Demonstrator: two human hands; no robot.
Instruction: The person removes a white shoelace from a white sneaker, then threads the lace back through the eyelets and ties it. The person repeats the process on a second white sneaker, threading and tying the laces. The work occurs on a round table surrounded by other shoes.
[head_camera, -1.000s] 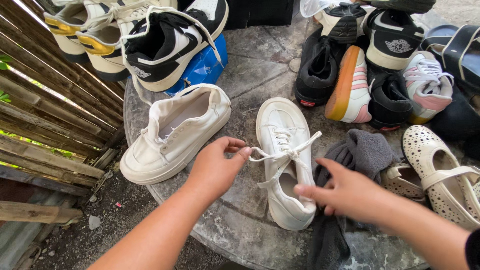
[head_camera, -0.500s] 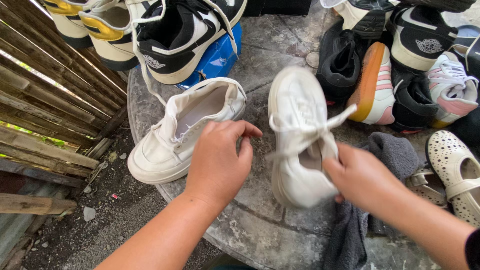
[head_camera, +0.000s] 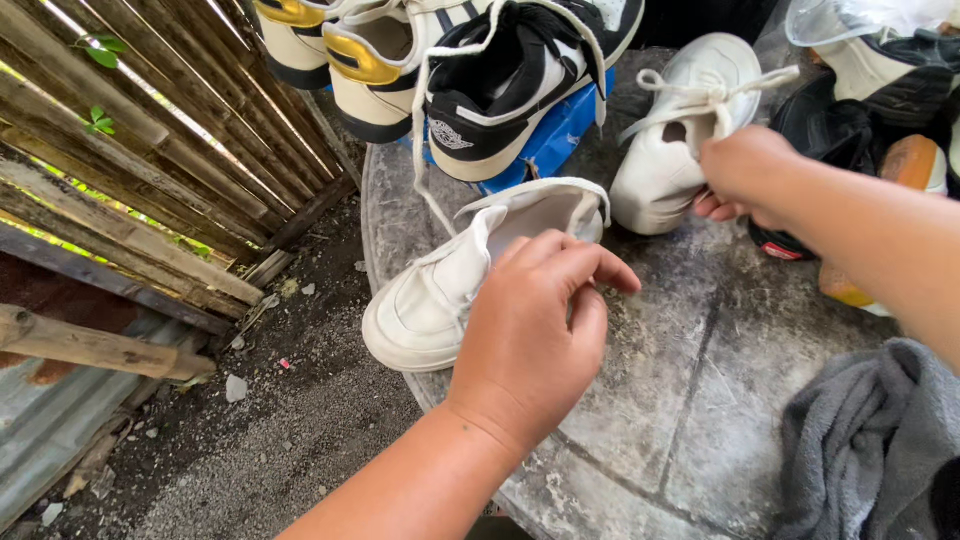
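Note:
My right hand (head_camera: 745, 170) grips a white laced sneaker (head_camera: 680, 130) by its heel end, holding it over the far part of a round concrete table (head_camera: 650, 400). My left hand (head_camera: 535, 335) hovers with loosely curled fingers, holding nothing, just beside the tongue of a second white sneaker (head_camera: 450, 280) without laces. That shoe lies on the table's left edge, toe toward me.
A black-and-white high-top (head_camera: 520, 80) rests on a blue box (head_camera: 555, 140), with cream-and-gold shoes (head_camera: 350, 55) behind it. More shoes (head_camera: 870, 120) crowd the right. A grey cloth (head_camera: 870, 450) lies near right. Wooden slat fence (head_camera: 130, 170) and gravel ground (head_camera: 250, 440) sit left.
My right hand has carried the laced white sneaker away from the table's middle toward the back. My left hand let go of it and moved toward the unlaced sneaker.

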